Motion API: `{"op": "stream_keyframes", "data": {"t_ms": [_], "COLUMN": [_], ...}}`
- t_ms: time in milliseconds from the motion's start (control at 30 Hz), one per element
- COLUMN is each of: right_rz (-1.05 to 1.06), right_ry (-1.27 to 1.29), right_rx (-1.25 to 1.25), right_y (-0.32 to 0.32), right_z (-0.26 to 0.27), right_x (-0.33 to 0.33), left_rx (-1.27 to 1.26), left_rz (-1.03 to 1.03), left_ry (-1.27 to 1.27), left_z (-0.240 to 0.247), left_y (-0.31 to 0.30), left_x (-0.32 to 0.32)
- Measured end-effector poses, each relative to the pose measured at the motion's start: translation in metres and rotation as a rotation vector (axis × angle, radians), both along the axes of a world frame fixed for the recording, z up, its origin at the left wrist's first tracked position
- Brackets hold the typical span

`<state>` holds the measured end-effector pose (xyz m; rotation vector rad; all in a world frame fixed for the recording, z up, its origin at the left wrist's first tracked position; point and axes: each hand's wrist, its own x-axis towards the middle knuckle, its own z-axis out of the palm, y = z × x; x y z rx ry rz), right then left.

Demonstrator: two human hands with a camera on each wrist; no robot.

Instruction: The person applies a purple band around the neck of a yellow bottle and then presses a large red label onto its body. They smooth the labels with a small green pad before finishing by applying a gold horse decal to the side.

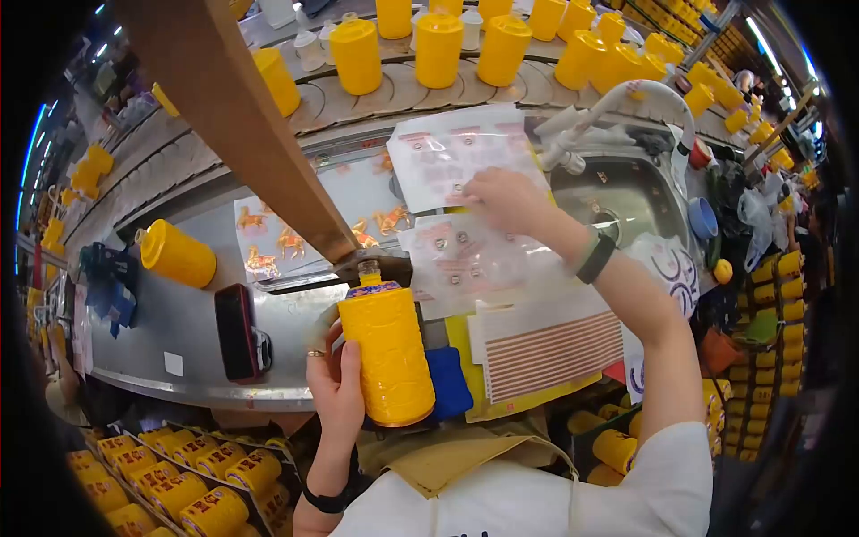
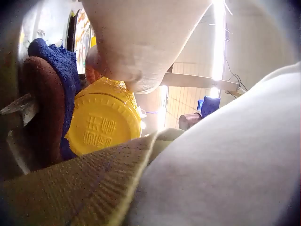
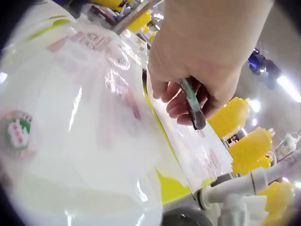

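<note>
My left hand grips a yellow bottle upright at the counter's front edge, thumb along its side. Its blue patterned neck sits just under a wooden beam. The left wrist view shows the bottle's embossed base beside a blue cloth. My right hand rests on clear sticker sheets further back. In the right wrist view its curled fingers pinch a thin dark tool just above the sheet.
A red phone and a lying yellow bottle are on the left of the steel counter. Gold horse stickers, a striped sheet, a sink with faucet, and a conveyor of yellow bottles surround me.
</note>
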<state>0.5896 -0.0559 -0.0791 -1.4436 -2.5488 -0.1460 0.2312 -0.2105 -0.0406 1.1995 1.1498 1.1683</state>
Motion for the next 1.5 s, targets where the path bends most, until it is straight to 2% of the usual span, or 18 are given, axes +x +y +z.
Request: {"op": "stream_keyframes", "data": {"t_ms": [133,233,300,433,533,600,733,833,900,933,1033,1067,1133,1267,1333,1367,1433,1500], "right_rz": [-0.008,0.023,0.048,0.074,-0.011,-0.164,-0.228,-0.267,-0.269,-0.266,-0.429,-0.425,-0.456,-0.573,-0.879,-0.878,-0.851,-0.666], "right_ry": [0.28,0.268,0.113,-0.049,0.036,0.138,0.238,0.431,0.795,0.792,1.045,1.04,0.966,0.74,0.167,0.163,0.085,0.243], "right_rx": [-0.038,-0.035,0.072,0.059,0.005,-0.141,-0.276,-0.45,-0.597,-0.591,-0.652,-0.647,-0.306,-0.129,-0.033,-0.029,0.211,0.22], "right_y": [0.009,0.019,0.028,0.031,0.032,0.036,0.039,0.041,0.04,0.04,0.036,0.034,0.029,0.001,-0.019,-0.022,-0.025,-0.025], "right_z": [-0.002,-0.004,-0.015,-0.013,-0.012,-0.012,0.002,0.013,0.014,0.017,0.024,0.021,0.014,0.01,0.015,0.014,0.014,0.019], "right_x": [-0.052,-0.074,-0.08,-0.084,-0.089,-0.092,-0.088,-0.077,-0.063,-0.057,-0.037,-0.027,-0.002,0.051,0.063,0.063,0.055,0.023], "left_rx": [0.03,0.018,0.009,0.013,0.022,0.035,0.023,0.01,0.001,0.015,0.025,0.016,0.007,-0.007,-0.002,0.004,0.01,0.009], "left_rz": [0.001,-0.022,-0.022,-0.025,-0.028,-0.024,-0.022,-0.013,-0.01,-0.008,-0.006,-0.007,-0.005,-0.015,-0.009,-0.005,-0.002,-0.004], "left_ry": [0.034,0.007,0.005,0.04,0.038,0.034,0.034,0.016,0.0,0.022,0.047,0.053,0.032,0.022,0.0,-0.016,-0.004,0.013], "left_z": [0.0,0.001,0.002,0.002,0.001,0.001,0.001,0.001,0.0,-0.002,-0.003,-0.002,0.003,0.002,-0.003,-0.004,-0.002,0.0], "left_y": [-0.001,0.0,0.0,0.0,0.001,0.001,0.001,0.001,0.001,0.001,0.001,0.001,0.001,0.001,0.001,0.001,0.001,0.001], "left_x": [0.0,-0.001,-0.001,-0.003,-0.003,-0.003,-0.003,-0.002,-0.002,-0.002,-0.004,-0.003,-0.002,-0.003,-0.003,-0.002,-0.001,0.002]}}
